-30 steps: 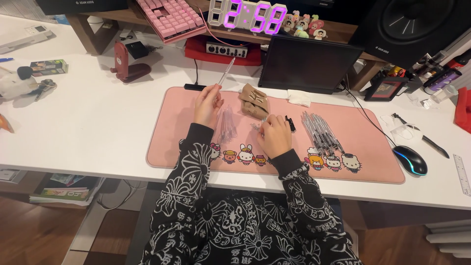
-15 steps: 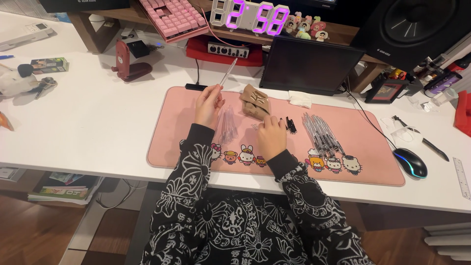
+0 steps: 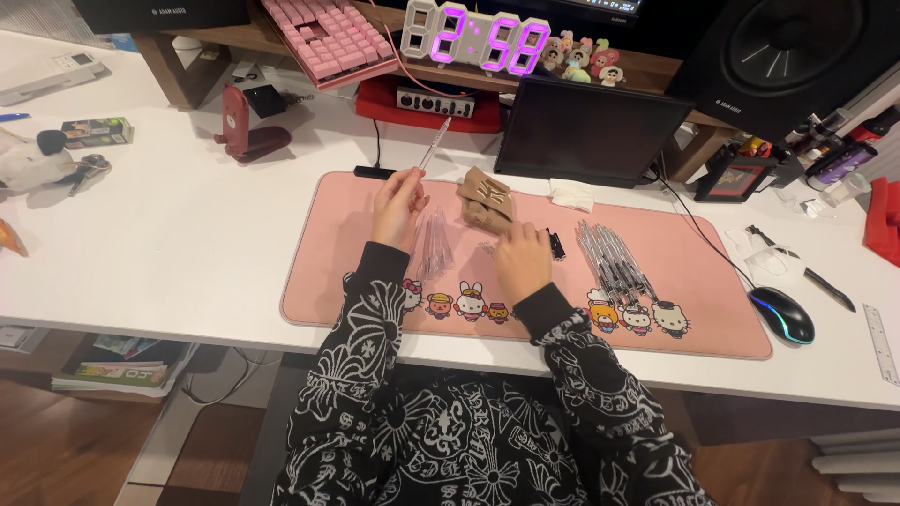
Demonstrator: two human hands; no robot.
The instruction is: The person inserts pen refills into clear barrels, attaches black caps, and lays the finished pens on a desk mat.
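The left hand pinches a slim clear pen, tilted up and away, above a loose pile of clear tubes. The right hand rests curled on the pink mat, its grip hidden; more pens lie just right.

left hand holding clear pen, pink mat

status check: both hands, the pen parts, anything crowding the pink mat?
Left hand holds one clear pen barrel raised. Right hand rests on the pink desk mat, grip unclear. Loose clear pen tubes between hands; assembled pens to the right.
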